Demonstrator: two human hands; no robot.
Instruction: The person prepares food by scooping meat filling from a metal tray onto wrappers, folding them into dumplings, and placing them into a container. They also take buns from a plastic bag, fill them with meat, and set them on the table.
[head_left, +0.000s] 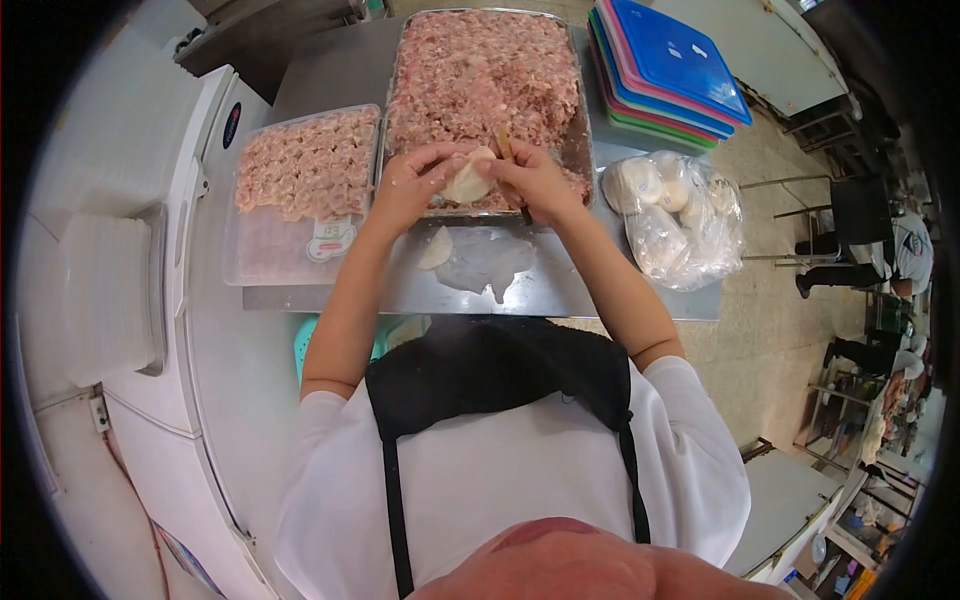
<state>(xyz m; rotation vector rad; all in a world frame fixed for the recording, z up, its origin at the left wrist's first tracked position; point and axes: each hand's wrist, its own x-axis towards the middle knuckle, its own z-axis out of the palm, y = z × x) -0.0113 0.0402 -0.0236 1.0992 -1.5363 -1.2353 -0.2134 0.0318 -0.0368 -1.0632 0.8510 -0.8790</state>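
Observation:
Over the near edge of a large metal tray [586, 150] heaped with pink minced meat [480, 80], my two hands come together. A pale round dough wrapper [468, 182] is pinched between them, partly folded. My left hand [413, 185] has its thumb and fingers on the wrapper's left side. My right hand [543, 187] grips the wrapper's right edge and also keeps a thin wooden stick-like spatula [504, 145] tucked in its fingers. Another wrapper [435, 248] lies on the metal table just below the tray, beside a whitish wet smear [486, 262].
A clear plastic tray [265, 250] with rows of meat-filled dumplings [305, 165] sits at the left. On the right are a clear bag of wrappers [675, 215] and a stack of coloured lids [680, 60]. A white refrigerator [235, 350] stands left; a person [905, 250] is far right.

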